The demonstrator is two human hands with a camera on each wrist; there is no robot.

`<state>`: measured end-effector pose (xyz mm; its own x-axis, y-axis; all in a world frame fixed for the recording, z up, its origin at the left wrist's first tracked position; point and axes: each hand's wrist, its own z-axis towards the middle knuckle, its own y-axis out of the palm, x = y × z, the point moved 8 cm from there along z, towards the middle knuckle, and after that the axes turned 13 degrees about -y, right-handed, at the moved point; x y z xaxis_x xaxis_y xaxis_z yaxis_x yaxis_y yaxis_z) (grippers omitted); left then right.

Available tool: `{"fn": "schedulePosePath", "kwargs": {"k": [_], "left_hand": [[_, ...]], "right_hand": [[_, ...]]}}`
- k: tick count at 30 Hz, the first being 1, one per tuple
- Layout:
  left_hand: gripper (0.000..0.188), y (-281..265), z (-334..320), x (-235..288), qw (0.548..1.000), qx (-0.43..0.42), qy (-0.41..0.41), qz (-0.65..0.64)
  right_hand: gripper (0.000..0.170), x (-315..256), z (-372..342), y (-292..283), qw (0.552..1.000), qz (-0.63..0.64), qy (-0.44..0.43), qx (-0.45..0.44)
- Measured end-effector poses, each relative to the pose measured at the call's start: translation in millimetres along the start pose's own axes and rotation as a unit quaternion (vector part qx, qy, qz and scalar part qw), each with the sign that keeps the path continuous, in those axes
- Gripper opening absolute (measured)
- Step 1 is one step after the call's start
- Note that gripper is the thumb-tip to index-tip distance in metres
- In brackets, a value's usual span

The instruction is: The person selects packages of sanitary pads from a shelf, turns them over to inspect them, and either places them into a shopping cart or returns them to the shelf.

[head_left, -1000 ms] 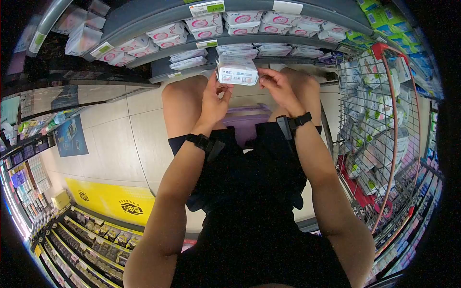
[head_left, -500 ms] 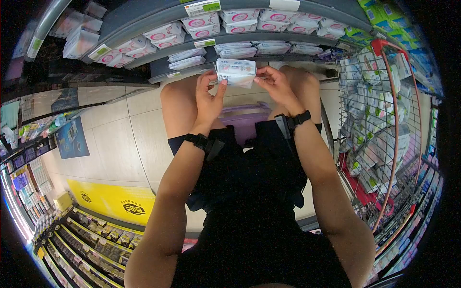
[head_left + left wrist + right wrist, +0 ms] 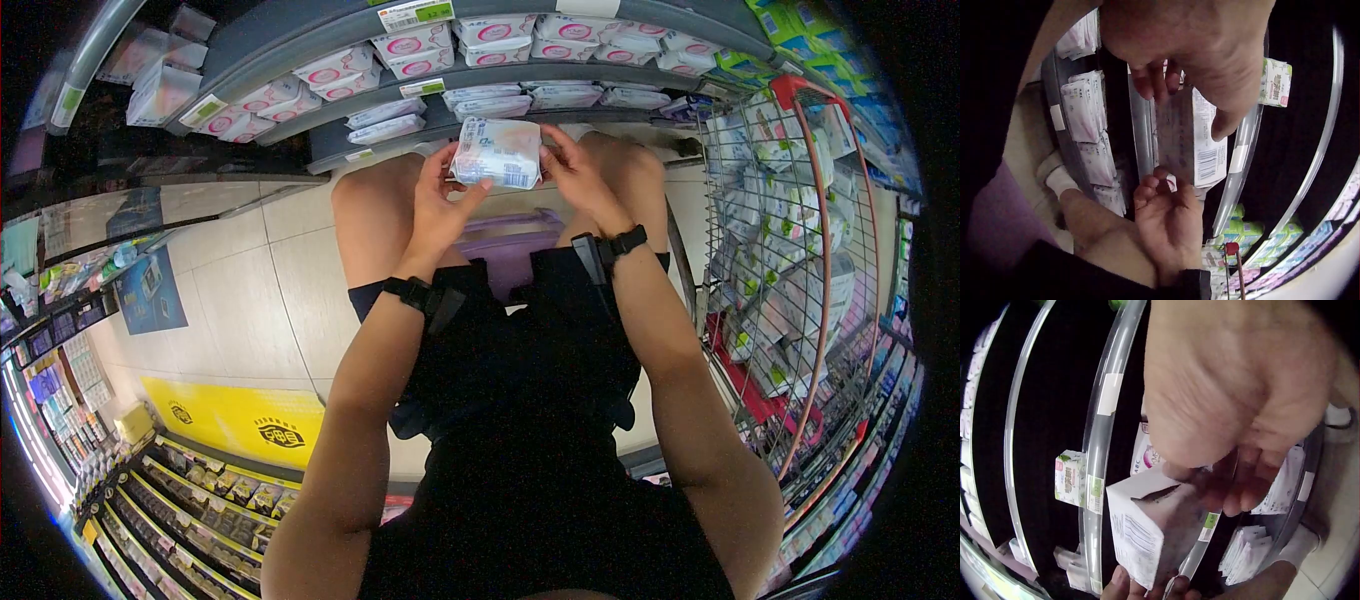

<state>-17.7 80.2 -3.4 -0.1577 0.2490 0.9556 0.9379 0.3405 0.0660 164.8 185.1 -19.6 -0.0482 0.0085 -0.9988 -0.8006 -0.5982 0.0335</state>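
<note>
Between both hands, over the knees, is a white pack of sanitary pads (image 3: 497,153), its printed face with a barcode turned up toward the head camera. My left hand (image 3: 440,205) grips the pack's left end, the thumb lying on the near edge. At the opposite end, my right hand (image 3: 580,180) holds it with curled fingers. The left wrist view shows the barcode side of the pack (image 3: 1210,150), with the left thumb along it. In the right wrist view, the pack (image 3: 1138,531) has a folded, creased end close to the right fingers.
Ahead stand shelves of similar white packs (image 3: 498,30) with pink rings, over a lower row of flat packs (image 3: 385,130). A wire shopping cart (image 3: 822,250) full of packs is at the right. A purple stool (image 3: 510,265) shows between the legs.
The pack has been turned between the hands, so a broader face with a barcode now shows. The right fingers have come in against its right end.
</note>
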Motion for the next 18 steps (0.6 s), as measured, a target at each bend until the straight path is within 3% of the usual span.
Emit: {"fn": "schedulePosePath", "kwargs": {"k": [2,5,11,14,18], "left_hand": [[0.068,0,0,0,1.0,-0.01,0.0,0.025],[0.063,5,-3,-3,0.999,-0.036,-0.008,0.011],[0.074,5,-6,5,0.984,-0.016,0.035,0.174],[0.07,5,-10,18,0.976,0.014,0.062,0.206],[0.057,9,-8,20,0.984,-0.003,0.096,0.152]], "right_hand": [[0.029,20,-4,-3,0.999,0.012,0.04,0.018],[0.032,22,-2,-3,0.999,-0.022,0.034,-0.028],[0.04,28,-8,1,0.996,-0.021,0.083,-0.037],[0.04,30,-9,1,0.995,-0.011,0.092,-0.033],[0.038,30,-8,0,0.994,-0.016,0.098,-0.052]]}}
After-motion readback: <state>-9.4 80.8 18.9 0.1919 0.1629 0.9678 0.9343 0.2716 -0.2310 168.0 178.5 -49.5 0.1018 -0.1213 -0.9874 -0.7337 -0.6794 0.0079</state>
